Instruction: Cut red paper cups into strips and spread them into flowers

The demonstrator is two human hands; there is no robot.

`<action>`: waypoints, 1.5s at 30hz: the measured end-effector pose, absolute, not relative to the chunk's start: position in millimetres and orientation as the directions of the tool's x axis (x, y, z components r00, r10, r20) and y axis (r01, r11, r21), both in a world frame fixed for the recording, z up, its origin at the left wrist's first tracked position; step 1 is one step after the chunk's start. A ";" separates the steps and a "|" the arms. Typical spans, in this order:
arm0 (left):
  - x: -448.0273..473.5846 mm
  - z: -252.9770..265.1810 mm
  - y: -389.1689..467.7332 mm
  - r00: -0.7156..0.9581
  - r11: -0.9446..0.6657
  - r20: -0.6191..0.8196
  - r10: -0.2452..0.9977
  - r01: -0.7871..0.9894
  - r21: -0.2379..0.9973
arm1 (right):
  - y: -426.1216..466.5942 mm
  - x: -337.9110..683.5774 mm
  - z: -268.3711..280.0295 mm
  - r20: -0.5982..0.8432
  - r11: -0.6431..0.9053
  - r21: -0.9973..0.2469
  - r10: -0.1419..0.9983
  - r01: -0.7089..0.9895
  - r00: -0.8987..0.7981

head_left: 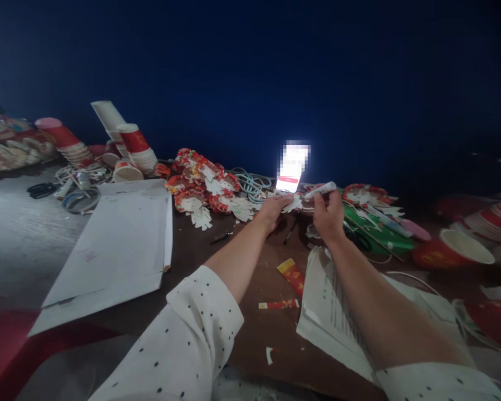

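My left hand (274,211) is closed on a white paper cutout (293,204) low over the table. In my right hand (329,216) is a slim white tube (320,190), its narrow end pointing left toward the cutout. Whether the tip touches the paper, I cannot tell. Just behind my hands stands a phone (287,184) with a bright screen, partly pixelated. To the left lies a heap of red paper crafts (204,172) with white cut-paper pieces hanging from them. Another such craft (369,195) is right of my right hand.
A large white board (117,245) and stacked paper cups (137,147) occupy the left. Black scissors (42,190) lie farther left. Printed sheets (329,306) are under my right forearm, with red paper scraps (291,275) beside them. A red cup (451,250) lies tipped at right.
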State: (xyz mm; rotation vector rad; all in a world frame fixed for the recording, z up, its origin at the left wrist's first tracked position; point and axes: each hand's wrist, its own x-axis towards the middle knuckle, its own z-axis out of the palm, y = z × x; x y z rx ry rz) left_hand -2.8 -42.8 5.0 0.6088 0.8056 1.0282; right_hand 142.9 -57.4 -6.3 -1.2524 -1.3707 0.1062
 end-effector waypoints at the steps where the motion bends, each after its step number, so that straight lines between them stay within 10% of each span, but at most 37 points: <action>1: -2.8 5.0 -42.8 0.292 0.383 -0.266 0.918 -0.488 0.784 | -56.8 143.3 -6.3 0.654 0.394 -0.707 0.679 0.588 0.332; 9: 0.9 -11.6 -32.9 0.357 0.257 -0.089 0.930 -0.456 0.852 | -58.3 134.4 -4.7 0.598 0.453 -0.770 0.758 0.450 0.259; 25: 2.8 -20.3 -27.3 0.295 0.167 -0.019 0.955 -0.487 0.858 | -64.1 140.6 -4.2 0.777 0.516 -0.411 0.630 0.752 -0.008; 32: 3.2 -22.3 -26.2 0.280 0.094 0.025 0.960 -0.407 0.909 | -58.6 142.9 -9.2 0.785 0.463 -0.528 0.586 0.712 0.201; 45: 3.7 -25.5 -25.8 0.265 0.055 0.044 0.963 -0.352 0.934 | -63.8 134.8 -8.7 0.742 0.499 -0.513 0.667 0.698 0.068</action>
